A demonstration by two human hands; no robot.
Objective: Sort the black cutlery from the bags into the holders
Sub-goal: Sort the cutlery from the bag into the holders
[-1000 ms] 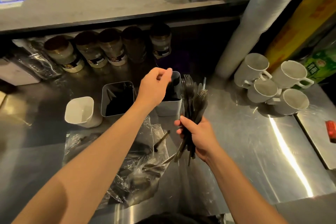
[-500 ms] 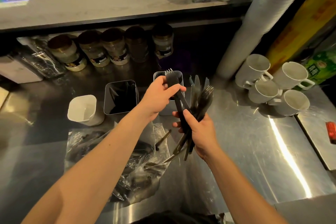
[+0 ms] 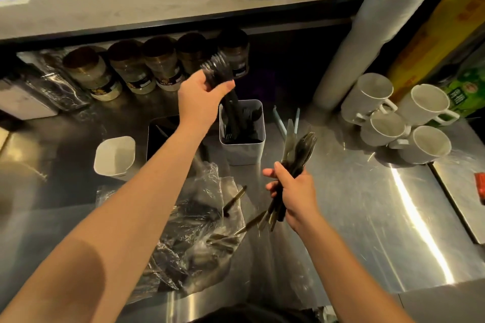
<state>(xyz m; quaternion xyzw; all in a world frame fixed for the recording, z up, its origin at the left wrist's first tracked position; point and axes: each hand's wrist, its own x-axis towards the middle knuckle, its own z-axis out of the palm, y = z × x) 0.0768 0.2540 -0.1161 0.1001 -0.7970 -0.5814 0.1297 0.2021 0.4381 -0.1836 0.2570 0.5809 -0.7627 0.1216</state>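
Left hand pinches a black fork handle-down over the grey holder, likely to drop it among its kind; right hand clamps the unsorted bundle upright, ready for picking.

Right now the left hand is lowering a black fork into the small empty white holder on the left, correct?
Not quite. In the head view the left hand lowers the black fork into the tall white holder in the middle, which already holds cutlery.

Black cutlery, white holder, white mugs.
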